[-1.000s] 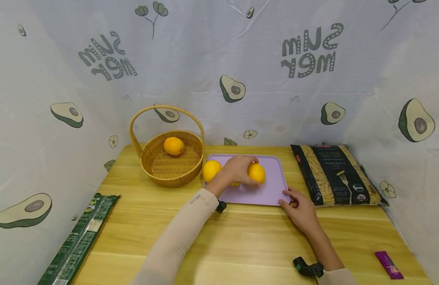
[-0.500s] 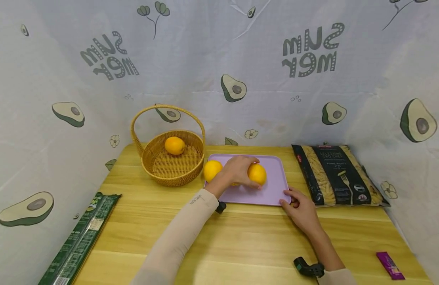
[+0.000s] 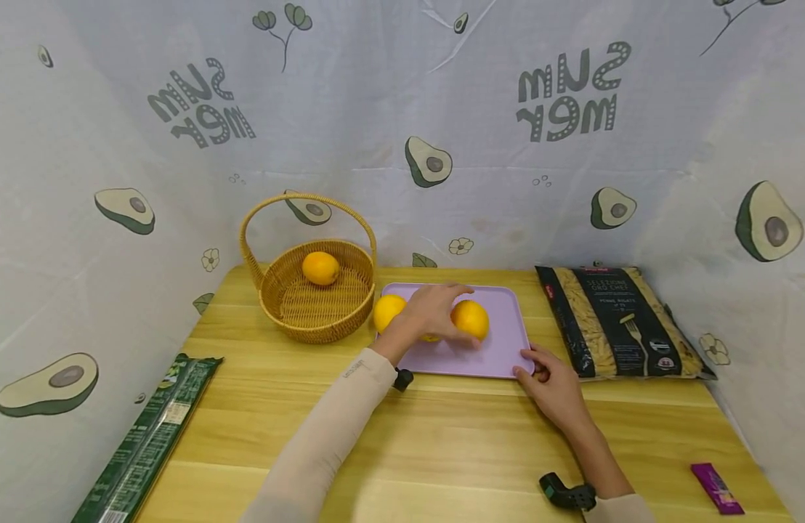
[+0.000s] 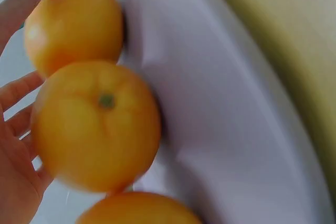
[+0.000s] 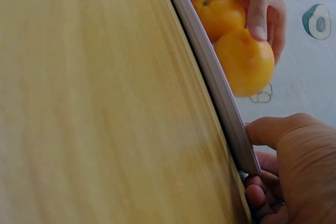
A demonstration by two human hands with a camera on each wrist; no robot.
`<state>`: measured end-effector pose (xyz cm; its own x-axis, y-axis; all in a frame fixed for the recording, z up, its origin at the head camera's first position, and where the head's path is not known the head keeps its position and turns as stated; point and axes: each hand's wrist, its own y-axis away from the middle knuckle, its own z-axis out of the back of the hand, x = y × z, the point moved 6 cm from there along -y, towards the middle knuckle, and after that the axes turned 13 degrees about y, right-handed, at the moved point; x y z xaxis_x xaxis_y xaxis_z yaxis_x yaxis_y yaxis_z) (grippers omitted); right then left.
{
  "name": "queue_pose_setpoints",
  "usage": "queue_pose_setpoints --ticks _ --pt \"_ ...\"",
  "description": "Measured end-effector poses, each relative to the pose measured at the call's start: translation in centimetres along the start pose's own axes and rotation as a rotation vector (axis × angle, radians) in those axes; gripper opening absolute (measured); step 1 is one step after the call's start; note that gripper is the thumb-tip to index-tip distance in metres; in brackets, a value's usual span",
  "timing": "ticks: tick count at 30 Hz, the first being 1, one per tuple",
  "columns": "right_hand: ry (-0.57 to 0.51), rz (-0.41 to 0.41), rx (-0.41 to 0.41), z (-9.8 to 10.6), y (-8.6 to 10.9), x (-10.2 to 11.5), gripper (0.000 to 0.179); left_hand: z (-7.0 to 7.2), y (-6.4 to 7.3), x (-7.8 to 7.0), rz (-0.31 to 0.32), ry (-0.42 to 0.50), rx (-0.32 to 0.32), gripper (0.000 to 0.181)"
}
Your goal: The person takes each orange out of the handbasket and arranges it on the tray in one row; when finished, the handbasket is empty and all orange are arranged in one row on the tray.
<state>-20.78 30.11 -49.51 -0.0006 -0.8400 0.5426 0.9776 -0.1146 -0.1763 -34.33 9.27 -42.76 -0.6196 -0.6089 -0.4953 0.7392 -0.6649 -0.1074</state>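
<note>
A lilac tray (image 3: 505, 347) lies on the table with a row of oranges on it. Around the rightmost orange (image 3: 470, 320) my left hand (image 3: 431, 314) spreads its thumb and fingers, with small gaps showing at the fingertips. The leftmost orange (image 3: 389, 311) shows beside the wrist; a middle orange (image 4: 94, 127) is mostly hidden under the hand in the head view. At the tray's near right corner my right hand (image 3: 551, 383) pinches the rim, its thumb on top and fingers curled below, as the right wrist view shows.
Left of the tray stands a wicker basket (image 3: 317, 316) with a tall handle, holding one orange-yellow fruit (image 3: 320, 268). A black pasta bag (image 3: 612, 319) lies to the right. A green packet (image 3: 150, 436) lies at the left edge, a small purple packet (image 3: 718, 489) at the right.
My left hand has loosened around the rightmost orange and drawn slightly left, its fingers spreading wider. The right hand stays at the tray corner.
</note>
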Motion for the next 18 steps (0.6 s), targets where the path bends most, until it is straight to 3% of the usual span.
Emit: queue_pose_setpoints --ticks 8,18 --pt "-0.006 0.025 0.001 0.0 -0.1 0.1 0.046 3.0 2.9 2.6 0.052 0.111 -0.038 0.104" --pt "0.0 0.031 -0.002 -0.1 -0.3 0.3 0.045 7.7 6.9 5.5 0.017 0.14 -0.18 0.094"
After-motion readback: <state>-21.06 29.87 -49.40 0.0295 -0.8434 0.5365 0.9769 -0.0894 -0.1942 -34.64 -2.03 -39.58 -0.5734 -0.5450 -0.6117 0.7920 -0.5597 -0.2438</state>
